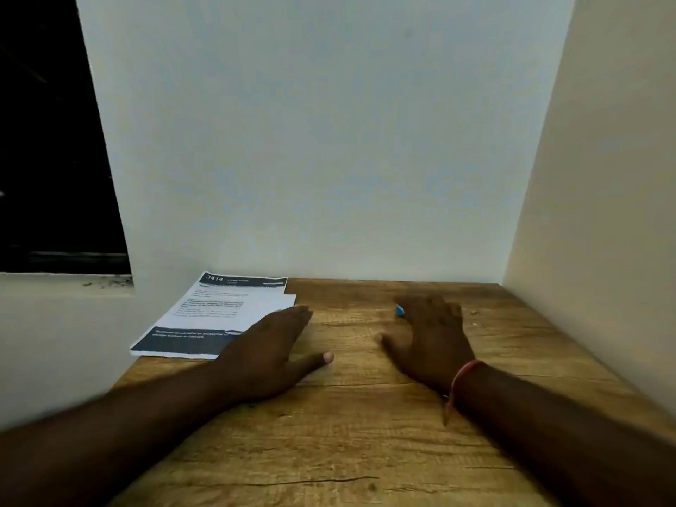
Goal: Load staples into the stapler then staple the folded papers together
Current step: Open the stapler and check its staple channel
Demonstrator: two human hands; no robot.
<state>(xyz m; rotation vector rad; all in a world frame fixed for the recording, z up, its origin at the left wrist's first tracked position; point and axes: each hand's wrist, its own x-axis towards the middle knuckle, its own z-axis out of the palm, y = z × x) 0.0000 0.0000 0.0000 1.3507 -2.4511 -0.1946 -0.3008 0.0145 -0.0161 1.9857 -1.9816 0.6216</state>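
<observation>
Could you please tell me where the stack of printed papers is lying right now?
In the head view, the printed papers lie at the table's far left corner against the wall, partly under the left hand.

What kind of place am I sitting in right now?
Probably a small desk nook in a home or office corner. A wooden table is pushed into plain pale walls, a dark window is on the left, and printed papers lie by the left hand.
</observation>
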